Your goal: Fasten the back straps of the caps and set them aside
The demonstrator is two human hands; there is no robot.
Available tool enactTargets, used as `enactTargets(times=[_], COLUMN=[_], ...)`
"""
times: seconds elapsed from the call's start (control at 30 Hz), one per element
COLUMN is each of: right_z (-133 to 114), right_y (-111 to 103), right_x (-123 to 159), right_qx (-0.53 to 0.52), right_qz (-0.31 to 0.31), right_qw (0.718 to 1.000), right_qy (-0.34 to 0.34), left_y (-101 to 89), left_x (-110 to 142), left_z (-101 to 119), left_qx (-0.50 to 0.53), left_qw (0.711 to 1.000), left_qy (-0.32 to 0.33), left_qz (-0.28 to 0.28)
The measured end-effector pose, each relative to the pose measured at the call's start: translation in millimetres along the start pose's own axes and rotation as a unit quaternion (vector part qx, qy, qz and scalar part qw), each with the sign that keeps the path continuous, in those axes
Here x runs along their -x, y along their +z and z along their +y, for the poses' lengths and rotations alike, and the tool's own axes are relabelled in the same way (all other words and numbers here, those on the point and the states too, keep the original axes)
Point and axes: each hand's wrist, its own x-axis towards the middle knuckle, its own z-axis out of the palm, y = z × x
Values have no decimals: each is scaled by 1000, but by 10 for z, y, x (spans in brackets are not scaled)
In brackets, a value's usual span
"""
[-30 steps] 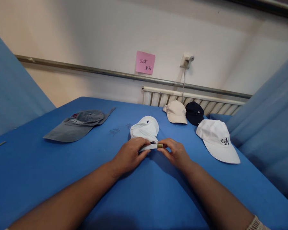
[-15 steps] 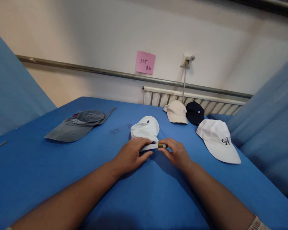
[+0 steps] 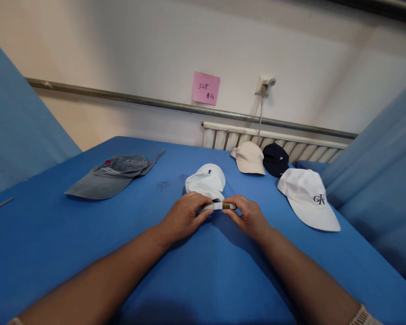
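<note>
A white cap (image 3: 205, 179) with a small dark emblem lies in front of me, its back strap (image 3: 217, 206) towards me. My left hand (image 3: 186, 214) is closed, thumb and fingers pinching the strap at its left side. At the strap's right, my right hand (image 3: 245, 214) pinches it by a brass-coloured buckle (image 3: 226, 206), with a bit of white strap end showing past the metal. The fingers of both hands partly cover the cap's rear edge.
On the blue-covered table (image 3: 149, 271) a grey cap (image 3: 108, 176) lies to the left. Towards the right are a beige cap (image 3: 248, 158), a navy cap (image 3: 275, 159) and a white cap with black letters (image 3: 307, 196). A thin stick (image 3: 0, 206) lies far left. Behind stands a radiator (image 3: 219, 135).
My left fingers have shifted slightly along the strap and closed on it again. More of the white strap end came through the buckle at my right hand, which stayed in place.
</note>
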Motion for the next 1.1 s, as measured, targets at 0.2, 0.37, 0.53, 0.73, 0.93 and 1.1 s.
enactTargets(times=[0.2, 0.37, 0.53, 0.73, 0.93, 1.1], right_z=[-28, 6, -13, -31, -31, -33], right_y=[11, -3, -9, -9, 14, 51], right_x=[-5, -2, -5, -7, 0, 7], right_qx=[-1, 0, 0, -3, -10, -11], right_qz=[-14, 7, 2, -6, -14, -25], right_qw=[1000, 1000, 1000, 1000, 1000, 999], right_qy=[-1, 2, -3, -7, -7, -18], left_y=[26, 20, 25, 50, 51, 69], left_x=[7, 9, 6, 2, 6, 9], left_z=[36, 43, 34, -10, -4, 20], left_qx=[-7, 15, 11, -22, -24, -17], left_qw=[1000, 1000, 999, 999, 999, 999], left_qy=[11, 1, 9, 29, 29, 31], left_qz=[-16, 25, 36, 38, 28, 21])
